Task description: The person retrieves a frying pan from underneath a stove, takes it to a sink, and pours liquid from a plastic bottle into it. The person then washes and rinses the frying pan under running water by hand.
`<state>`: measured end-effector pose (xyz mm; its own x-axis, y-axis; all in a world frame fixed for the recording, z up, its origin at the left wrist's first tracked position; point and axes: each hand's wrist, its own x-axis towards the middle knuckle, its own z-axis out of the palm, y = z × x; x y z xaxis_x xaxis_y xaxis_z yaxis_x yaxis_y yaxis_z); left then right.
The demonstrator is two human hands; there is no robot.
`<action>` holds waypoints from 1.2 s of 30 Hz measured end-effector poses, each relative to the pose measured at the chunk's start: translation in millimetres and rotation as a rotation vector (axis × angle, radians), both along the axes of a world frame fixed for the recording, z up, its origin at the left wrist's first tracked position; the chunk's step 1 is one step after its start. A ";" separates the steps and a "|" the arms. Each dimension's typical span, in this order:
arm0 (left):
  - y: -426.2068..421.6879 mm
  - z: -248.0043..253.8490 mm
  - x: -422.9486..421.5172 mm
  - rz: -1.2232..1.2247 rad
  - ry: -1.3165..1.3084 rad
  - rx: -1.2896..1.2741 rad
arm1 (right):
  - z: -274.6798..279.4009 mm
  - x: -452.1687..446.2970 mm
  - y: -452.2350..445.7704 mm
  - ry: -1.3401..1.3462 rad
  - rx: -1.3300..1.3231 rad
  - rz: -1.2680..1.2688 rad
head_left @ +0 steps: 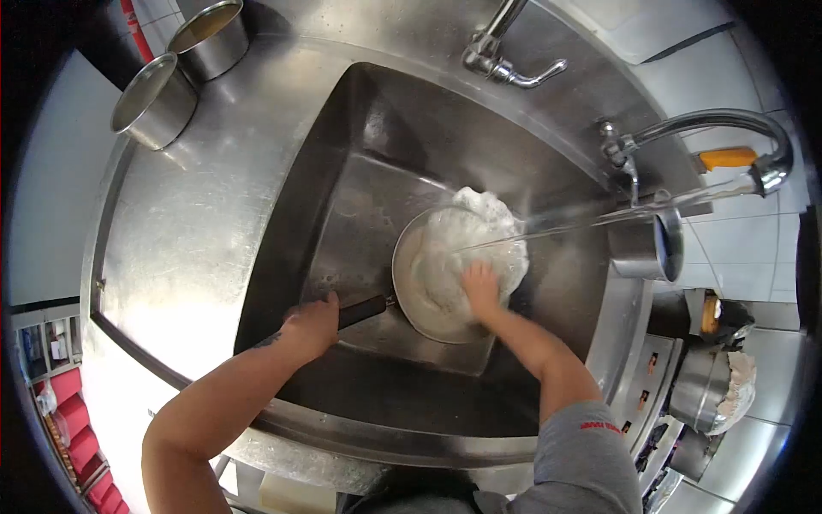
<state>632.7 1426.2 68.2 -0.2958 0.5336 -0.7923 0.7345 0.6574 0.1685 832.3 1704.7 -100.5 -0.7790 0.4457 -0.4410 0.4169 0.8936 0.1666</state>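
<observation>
In the head view, a round pan [408,287] sits on the bottom of the steel sink, tilted slightly and full of cloudy water. White foam [484,224] spreads over its far right side. My left hand [312,326] is wrapped round the pan's black handle [362,312]. Inside the pan, my right hand [482,287] presses into the foamy water with fingers bent; whatever lies under them is hidden. A stream of water [569,224] runs from the curved faucet [771,174] at the right into the pan.
The sink [360,377] has high walls. A second tap [514,73] stands at its back edge. Two metal pots [157,103] rest on the left counter [184,218]. A steel container [638,248] stands on the right rim, with an orange-handled item [728,158] behind it.
</observation>
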 end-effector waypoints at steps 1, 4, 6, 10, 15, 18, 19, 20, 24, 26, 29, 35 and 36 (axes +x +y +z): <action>1.7 0.5 2.8 -0.041 0.041 0.014 | -16.6 17.4 -31.2 -0.046 -0.075 0.012; -2.2 0.7 6.1 -0.084 0.135 0.006 | -32.6 6.1 -103.1 -0.067 -0.586 -0.083; -4.4 -0.7 8.0 -0.039 0.129 -0.028 | 3.0 -8.5 -112.4 0.140 -0.956 -0.289; -8.0 -2.5 1.1 -0.078 0.104 0.008 | -45.2 67.4 -56.5 0.004 -0.623 0.052; -2.8 -1.3 4.9 -0.023 -0.015 -0.010 | -17.3 9.2 3.9 -0.225 -0.381 -0.143; -5.6 -8.6 6.9 0.014 -0.013 0.034 | -78.8 -53.2 -48.0 0.567 -0.930 -0.739; -7.5 -8.4 4.1 0.016 -0.021 0.014 | -79.1 -59.4 -65.1 0.693 -0.875 -0.537; -8.5 -6.0 -2.0 0.022 -0.026 0.001 | -69.2 -60.3 -70.6 0.717 -0.767 -0.269; -7.3 -8.2 -9.1 0.030 -0.009 -0.047 | -27.5 -53.3 0.1 0.243 -1.012 -0.569; -4.7 -7.3 -4.3 0.016 0.002 -0.005 | -34.9 -57.6 -9.0 0.429 -1.511 -1.236; -5.3 -13.2 -4.6 0.033 0.014 0.031 | -34.6 -65.6 -28.0 0.486 -1.814 -1.581; 0.2 -3.9 -7.4 0.033 -0.014 -0.036 | -43.4 -85.9 13.1 -0.207 -0.595 -0.544; 0.7 -4.0 -6.0 0.031 -0.025 -0.046 | -68.6 -48.5 -11.0 -0.196 -0.302 -0.053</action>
